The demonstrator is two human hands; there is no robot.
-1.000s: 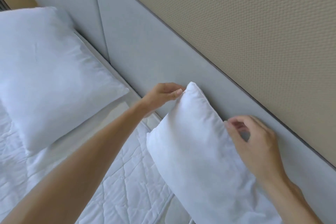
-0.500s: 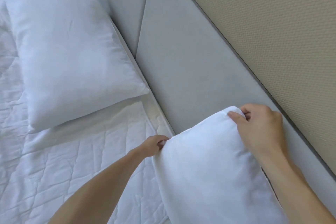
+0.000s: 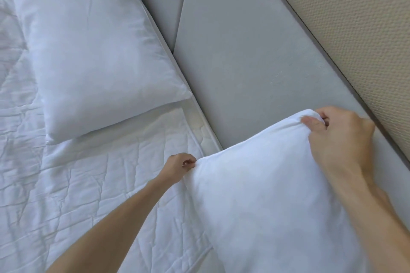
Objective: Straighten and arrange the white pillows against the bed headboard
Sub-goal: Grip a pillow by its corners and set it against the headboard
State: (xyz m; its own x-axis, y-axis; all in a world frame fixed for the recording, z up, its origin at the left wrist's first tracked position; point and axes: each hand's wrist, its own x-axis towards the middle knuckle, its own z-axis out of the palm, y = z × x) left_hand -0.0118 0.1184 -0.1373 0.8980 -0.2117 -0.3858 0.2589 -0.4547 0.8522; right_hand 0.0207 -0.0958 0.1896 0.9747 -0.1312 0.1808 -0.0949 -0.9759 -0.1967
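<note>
Pinching near pillow (image 3: 261,201) corners: left hand (image 3: 177,167), right hand (image 3: 339,142).

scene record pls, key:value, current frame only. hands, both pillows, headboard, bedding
left hand: pinches the near pillow's left corner
right hand: grips the near pillow's upper corner
near pillow: white, held by both hands in front of the headboard, lower part out of frame
far pillow: white, lying untouched on the bed, its long edge along the headboard
headboard: grey padded panels with a seam between them
bedding: white quilted cover, wrinkled
wall: beige, textured
</note>
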